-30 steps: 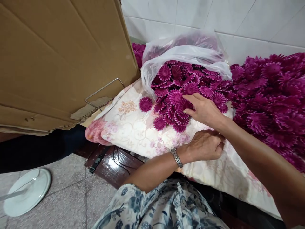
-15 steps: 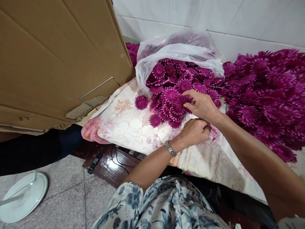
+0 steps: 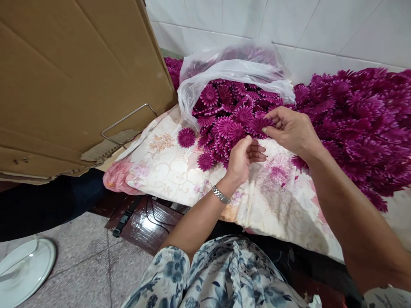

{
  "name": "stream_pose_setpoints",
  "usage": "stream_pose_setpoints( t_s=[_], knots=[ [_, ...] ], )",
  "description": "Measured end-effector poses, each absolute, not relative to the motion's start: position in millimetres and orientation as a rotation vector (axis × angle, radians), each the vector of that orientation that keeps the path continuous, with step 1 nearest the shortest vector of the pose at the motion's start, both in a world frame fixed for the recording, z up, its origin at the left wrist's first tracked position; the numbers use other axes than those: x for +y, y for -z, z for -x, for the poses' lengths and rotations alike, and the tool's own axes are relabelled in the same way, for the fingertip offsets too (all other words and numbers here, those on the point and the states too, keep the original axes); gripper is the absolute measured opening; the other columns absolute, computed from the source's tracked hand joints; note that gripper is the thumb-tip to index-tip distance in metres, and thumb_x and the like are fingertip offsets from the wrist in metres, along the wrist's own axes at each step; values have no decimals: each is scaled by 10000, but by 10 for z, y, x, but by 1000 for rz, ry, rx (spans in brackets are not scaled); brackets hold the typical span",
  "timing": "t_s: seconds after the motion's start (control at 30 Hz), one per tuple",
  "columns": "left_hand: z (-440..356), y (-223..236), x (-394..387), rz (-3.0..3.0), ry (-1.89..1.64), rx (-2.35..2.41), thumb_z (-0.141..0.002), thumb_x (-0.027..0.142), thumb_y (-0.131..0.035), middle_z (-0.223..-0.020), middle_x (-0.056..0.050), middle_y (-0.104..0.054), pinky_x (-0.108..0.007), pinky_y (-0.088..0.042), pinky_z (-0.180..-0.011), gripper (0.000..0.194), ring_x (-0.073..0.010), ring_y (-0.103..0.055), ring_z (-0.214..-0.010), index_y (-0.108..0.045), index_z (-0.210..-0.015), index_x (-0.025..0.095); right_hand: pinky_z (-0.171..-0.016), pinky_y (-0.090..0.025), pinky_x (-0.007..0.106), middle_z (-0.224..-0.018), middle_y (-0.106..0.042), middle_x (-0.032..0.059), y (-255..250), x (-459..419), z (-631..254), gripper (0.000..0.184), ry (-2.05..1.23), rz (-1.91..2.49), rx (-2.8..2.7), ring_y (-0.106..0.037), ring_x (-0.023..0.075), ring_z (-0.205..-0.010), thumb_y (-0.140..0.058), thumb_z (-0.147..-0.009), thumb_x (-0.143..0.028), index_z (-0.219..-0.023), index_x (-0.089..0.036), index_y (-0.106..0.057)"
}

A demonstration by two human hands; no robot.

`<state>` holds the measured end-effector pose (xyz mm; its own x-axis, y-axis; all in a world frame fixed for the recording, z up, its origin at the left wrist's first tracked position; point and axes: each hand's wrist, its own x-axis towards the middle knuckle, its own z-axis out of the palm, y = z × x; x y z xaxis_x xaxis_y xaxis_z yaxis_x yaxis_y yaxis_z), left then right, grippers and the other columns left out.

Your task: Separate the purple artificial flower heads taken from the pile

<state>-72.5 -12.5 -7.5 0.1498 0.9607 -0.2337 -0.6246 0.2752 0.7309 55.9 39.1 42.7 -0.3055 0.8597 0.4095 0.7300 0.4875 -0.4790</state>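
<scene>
Between the thumb and fingers of my right hand (image 3: 290,128) is a purple artificial flower head (image 3: 259,126), gripped by its edge at the front of the heap. My left hand (image 3: 242,159), a metal watch on its wrist, is just below and to the left, thumb raised and fingers loosely bent apart, with nothing visible in it. More purple flower heads (image 3: 223,128) spill out of a clear plastic bag (image 3: 237,68) onto the floral cloth (image 3: 167,171). One loose flower head (image 3: 186,137) lies apart at the left of the heap.
A large pile of purple flowers (image 3: 359,128) fills the right side against the tiled wall (image 3: 308,25). A tall cardboard sheet (image 3: 80,77) with a bent metal wire (image 3: 128,114) stands at the left. Purple crumbs (image 3: 278,172) dot the cloth. A round white base (image 3: 35,269) rests on the floor.
My right hand has moved to the right with a flower head in its pinch. My left hand has shifted left and up, and its closed fingers have opened.
</scene>
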Motion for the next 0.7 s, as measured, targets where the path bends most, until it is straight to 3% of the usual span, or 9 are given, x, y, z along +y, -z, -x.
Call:
stream_pose_setpoints(
  t_s=[0.07, 0.17, 0.27, 0.4, 0.47, 0.57, 0.7],
  knots=[
    [741, 7, -125, -386, -1146, 614, -868, 536, -380, -720, -48, -644, -305, -509, -662, 415, -141, -625, -613, -554, -846, 160, -551, -427, 265, -729, -655, 8, -421, 212, -608, 160, -127, 1237, -2156, -528, 120, -589, -588, -777, -213, -910, -204, -677],
    [714, -46, -150, -326, -1081, 560, -891, 590, -293, -704, -48, -647, -253, -490, -610, 532, -121, -611, -612, -599, -860, 156, -682, -468, 314, -823, -689, 55, -283, -105, -622, 198, 143, 1054, -2363, -594, 168, -756, -495, -849, -171, -884, -206, -687],
    [643, -23, -189, -331, -1056, 676, -913, 553, -273, -648, -46, -629, -231, -466, -565, 554, -122, -608, -624, -616, -762, 145, -747, -461, 358, -885, -703, 63, -120, -388, -645, 230, 296, 962, -2470, -605, 202, -872, -481, -868, -157, -974, -208, -677],
    [567, 36, -245, -438, -1142, 778, -910, 560, -315, -553, -24, -557, -246, -474, -573, 559, -123, -606, -610, -503, -563, 165, -825, -464, 382, -1036, -698, 59, -53, -696, -810, 263, 271, 903, -2480, -591, 220, -1015, -540, -840, -141, -1071, -227, -633],
    [544, 35, -277, -482, -1151, 776, -892, 600, -335, -477, 3, -476, -235, -438, -507, 591, -96, -539, -495, -422, -497, 170, -817, -484, 374, -1049, -695, 61, -56, -846, -936, 279, 219, 934, -2456, -604, 211, -977, -567, -823, -136, -1079, -234, -617],
    [501, -4, -329, -488, -1104, 792, -880, 619, -346, -357, 39, -289, -210, -268, -362, 636, -61, -338, -320, -305, -430, 172, -768, -515, 357, -947, -704, 71, -38, -1082, -1121, 258, 181, 1022, -2385, -627, 194, -864, -596, -799, -120, -1039, -213, -615],
    [419, -35, -370, -503, -1072, 857, -918, 543, -336, -299, 46, -188, -217, -102, -321, 647, -50, -197, -257, -255, -396, 169, -725, -534, 341, -882, -707, 75, 32, -1398, -1306, 272, 153, 1148, -2283, -643, 185, -808, -599, -780, -87, -1027, -199, -606]
  ],
)
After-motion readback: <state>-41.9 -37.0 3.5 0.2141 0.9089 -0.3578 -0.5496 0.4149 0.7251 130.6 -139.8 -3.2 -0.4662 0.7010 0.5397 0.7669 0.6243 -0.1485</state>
